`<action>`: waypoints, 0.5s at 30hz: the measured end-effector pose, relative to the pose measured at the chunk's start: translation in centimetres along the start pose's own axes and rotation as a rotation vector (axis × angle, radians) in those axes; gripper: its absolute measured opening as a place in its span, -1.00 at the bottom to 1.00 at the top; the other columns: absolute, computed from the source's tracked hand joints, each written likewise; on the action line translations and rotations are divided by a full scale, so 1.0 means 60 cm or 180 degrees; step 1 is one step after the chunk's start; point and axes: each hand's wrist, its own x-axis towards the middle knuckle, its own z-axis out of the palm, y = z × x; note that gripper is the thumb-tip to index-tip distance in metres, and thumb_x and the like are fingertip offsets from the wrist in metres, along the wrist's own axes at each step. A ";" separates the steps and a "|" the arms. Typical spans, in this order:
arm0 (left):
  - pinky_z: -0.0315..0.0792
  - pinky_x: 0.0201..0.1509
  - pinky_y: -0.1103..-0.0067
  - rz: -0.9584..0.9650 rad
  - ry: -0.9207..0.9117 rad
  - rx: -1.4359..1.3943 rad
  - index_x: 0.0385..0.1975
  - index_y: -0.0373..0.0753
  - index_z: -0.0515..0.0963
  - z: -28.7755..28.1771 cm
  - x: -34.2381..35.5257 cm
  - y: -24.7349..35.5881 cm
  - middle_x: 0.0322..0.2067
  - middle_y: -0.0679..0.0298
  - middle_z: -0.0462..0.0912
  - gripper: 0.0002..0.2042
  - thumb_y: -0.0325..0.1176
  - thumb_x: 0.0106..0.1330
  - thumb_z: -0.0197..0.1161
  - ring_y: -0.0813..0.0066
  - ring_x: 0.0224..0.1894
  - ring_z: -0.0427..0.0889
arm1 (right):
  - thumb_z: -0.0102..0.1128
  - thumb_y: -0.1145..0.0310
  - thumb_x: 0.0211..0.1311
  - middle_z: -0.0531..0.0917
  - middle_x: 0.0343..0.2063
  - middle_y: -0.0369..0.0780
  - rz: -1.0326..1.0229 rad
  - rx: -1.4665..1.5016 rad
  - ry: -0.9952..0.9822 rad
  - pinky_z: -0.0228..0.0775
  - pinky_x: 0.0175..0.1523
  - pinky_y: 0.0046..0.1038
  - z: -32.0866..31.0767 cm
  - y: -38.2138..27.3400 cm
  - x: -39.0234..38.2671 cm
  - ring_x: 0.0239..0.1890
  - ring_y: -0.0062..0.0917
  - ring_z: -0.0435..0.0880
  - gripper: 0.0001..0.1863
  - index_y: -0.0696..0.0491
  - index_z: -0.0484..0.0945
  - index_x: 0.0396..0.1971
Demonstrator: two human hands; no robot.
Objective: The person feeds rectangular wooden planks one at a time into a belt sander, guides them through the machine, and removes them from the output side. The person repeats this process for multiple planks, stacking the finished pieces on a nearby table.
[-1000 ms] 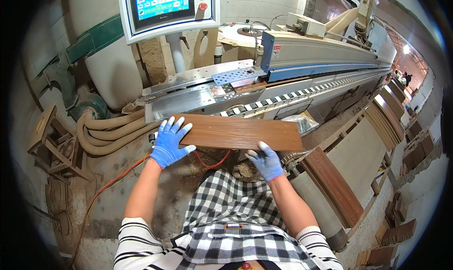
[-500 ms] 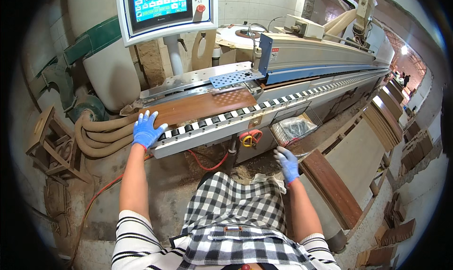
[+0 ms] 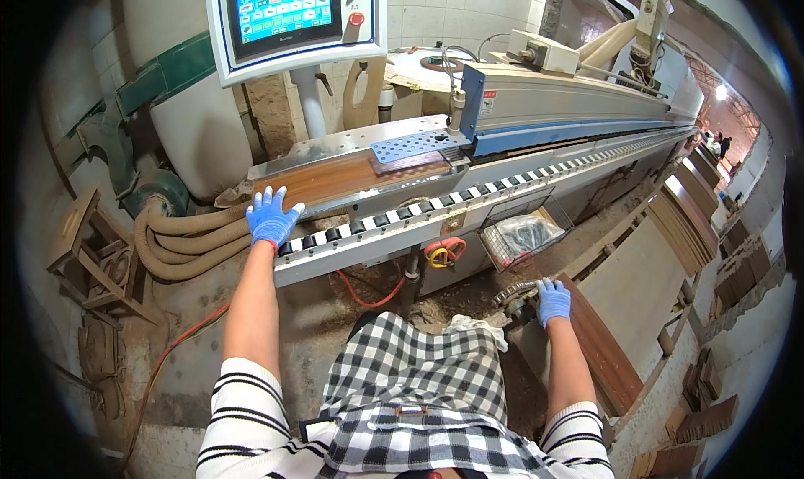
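My left hand (image 3: 272,218), in a blue glove with pale fingertips, lies with fingers spread at the near left corner of a brown wood-grain board (image 3: 331,180). The board lies flat on the infeed of a long machine (image 3: 578,102). Its far right part passes under a blue perforated plate (image 3: 409,145). Low on the right, my gloved right hand (image 3: 553,301) is at the near end of a stack of reddish-brown boards (image 3: 605,345), fingers stretched out over it. Whether it grips a board there cannot be made out. A dark, ridged metal part (image 3: 515,293) sits beside that hand.
A black-and-white roller track (image 3: 402,214) runs along the machine's near side. Above stands a control screen (image 3: 285,14) with a red button. A wire basket (image 3: 523,234) hangs below the track. Ribbed hoses (image 3: 180,244) and a wooden stool (image 3: 100,257) stand left.
The brown board has shifted back off the roller track towards the plate, baring a metal edge. My left hand has moved slightly right and back; my right hand has swung right to the stacked boards.
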 end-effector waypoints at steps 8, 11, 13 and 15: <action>-0.10 0.39 0.24 0.0003 0.0182 -0.0007 0.27 0.03 0.24 0.003 -0.007 0.005 0.35 0.18 0.09 -0.30 0.27 0.18 0.00 0.16 0.39 0.00 | 0.04 0.40 0.08 0.48 0.06 -0.23 0.0229 0.0214 0.0917 0.27 0.11 -0.23 0.028 -0.025 -0.089 0.10 -0.26 0.41 -0.61 -0.03 0.47 -0.02; -0.09 0.38 0.24 0.0005 0.0247 -0.0036 0.27 0.02 0.25 0.007 -0.008 -0.002 0.34 0.17 0.11 -0.31 0.26 0.18 0.01 0.15 0.39 0.02 | 0.11 0.38 0.05 0.45 0.08 -0.19 0.0151 0.0416 0.1021 0.21 0.17 -0.20 0.001 -0.050 -0.142 0.13 -0.23 0.36 -0.56 -0.02 0.44 0.02; -0.08 0.38 0.24 0.0000 0.0276 -0.0073 0.26 0.01 0.26 0.011 -0.008 -0.006 0.34 0.16 0.12 -0.32 0.24 0.19 0.02 0.15 0.38 0.02 | 0.13 0.35 0.06 0.43 0.10 -0.19 0.0211 0.0975 0.1030 0.14 0.23 -0.20 -0.033 -0.075 -0.187 0.15 -0.24 0.33 -0.55 -0.03 0.43 0.03; -0.08 0.38 0.24 -0.0003 0.0319 -0.0106 0.26 0.01 0.27 0.017 -0.006 -0.012 0.33 0.15 0.13 -0.33 0.22 0.19 0.03 0.14 0.38 0.02 | 0.12 0.34 0.10 0.54 -0.04 -0.16 0.0336 0.1295 0.1291 0.18 0.20 -0.23 -0.030 -0.084 -0.226 0.07 -0.22 0.42 -0.66 0.02 0.52 -0.07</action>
